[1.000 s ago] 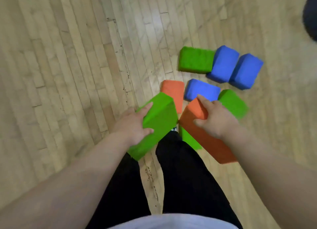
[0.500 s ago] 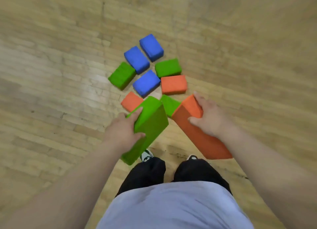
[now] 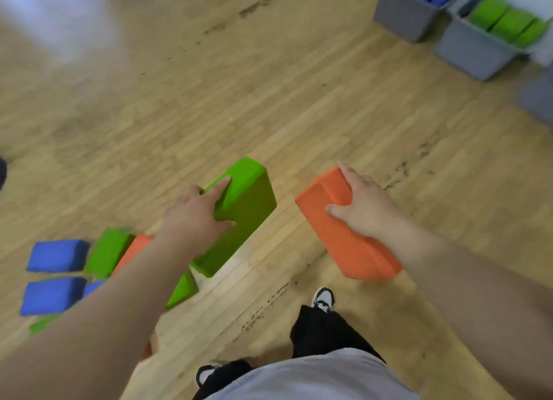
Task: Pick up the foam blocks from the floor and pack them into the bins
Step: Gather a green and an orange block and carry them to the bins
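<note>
Left hand (image 3: 191, 220), green block (image 3: 248, 202) nearer bins (image 3: 466, 50)

A pale wooden floor (image 3: 299, 115) carries a loose cluster of foam blocks at the lower left. A blue block (image 3: 57, 255) lies beside a second blue block (image 3: 52, 295). A green block (image 3: 107, 251) touches an orange block (image 3: 134, 248), and a second green block (image 3: 184, 289) is half hidden. Well apart, at the upper right, a grey bin (image 3: 404, 13) stands beside a second grey bin (image 3: 469, 50). A grey shape (image 3: 538, 97) at the edge is probably a third.
</note>
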Tool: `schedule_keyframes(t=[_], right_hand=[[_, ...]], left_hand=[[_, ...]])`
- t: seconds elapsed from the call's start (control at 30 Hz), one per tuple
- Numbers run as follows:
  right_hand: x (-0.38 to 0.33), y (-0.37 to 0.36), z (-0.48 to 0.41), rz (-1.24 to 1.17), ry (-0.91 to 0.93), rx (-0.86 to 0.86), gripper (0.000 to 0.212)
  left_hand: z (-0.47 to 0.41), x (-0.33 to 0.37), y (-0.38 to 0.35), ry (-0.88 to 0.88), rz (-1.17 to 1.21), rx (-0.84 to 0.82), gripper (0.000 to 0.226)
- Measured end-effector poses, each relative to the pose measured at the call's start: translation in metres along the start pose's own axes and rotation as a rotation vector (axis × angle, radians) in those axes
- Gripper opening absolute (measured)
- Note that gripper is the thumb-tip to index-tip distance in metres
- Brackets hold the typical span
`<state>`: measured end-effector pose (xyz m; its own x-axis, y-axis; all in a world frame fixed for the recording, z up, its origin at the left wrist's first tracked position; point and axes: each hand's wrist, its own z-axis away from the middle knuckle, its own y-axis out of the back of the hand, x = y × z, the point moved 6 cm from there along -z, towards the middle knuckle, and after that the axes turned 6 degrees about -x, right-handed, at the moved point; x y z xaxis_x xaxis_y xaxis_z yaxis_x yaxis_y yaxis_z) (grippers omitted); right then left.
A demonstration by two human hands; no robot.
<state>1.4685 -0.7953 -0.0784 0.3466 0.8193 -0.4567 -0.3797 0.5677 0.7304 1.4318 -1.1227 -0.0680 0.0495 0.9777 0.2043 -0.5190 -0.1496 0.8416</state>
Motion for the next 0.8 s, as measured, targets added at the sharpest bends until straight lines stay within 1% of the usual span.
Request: schedule_keyframes(t=[0.07,0.2,0.33,0.57,0.67,0.8], right_hand=[[0.055,0.047,-0.007,-0.054,-0.068,0.063,0.104],[0.139,0.132,-0.018,-0.157,-0.173,0.186,0.104],[0.182,0.184,-0.029,-0.246,-0.219,0.278,0.103],[0.23,0.281,-0.078,-0.345,-0.298,0.443,0.101],[0.24,0.324,-0.114,-0.381,-0.336,0.513,0.1],[0.247,0.38,-0.161,-0.434,-0.402,0.591,0.1]], left_hand=[[-0.035,0.069,0.016,-0.069,-0.024,-0.007,0.093],[-0.089,0.194,0.051,-0.213,-0.102,-0.004,0.092],[-0.134,0.273,0.08,-0.3,-0.177,-0.004,0.093],[-0.243,0.404,0.134,-0.469,-0.285,0.022,0.093],[-0.302,0.453,0.164,-0.547,-0.306,0.039,0.093],[-0.378,0.511,0.206,-0.638,-0.3,0.021,0.096]])
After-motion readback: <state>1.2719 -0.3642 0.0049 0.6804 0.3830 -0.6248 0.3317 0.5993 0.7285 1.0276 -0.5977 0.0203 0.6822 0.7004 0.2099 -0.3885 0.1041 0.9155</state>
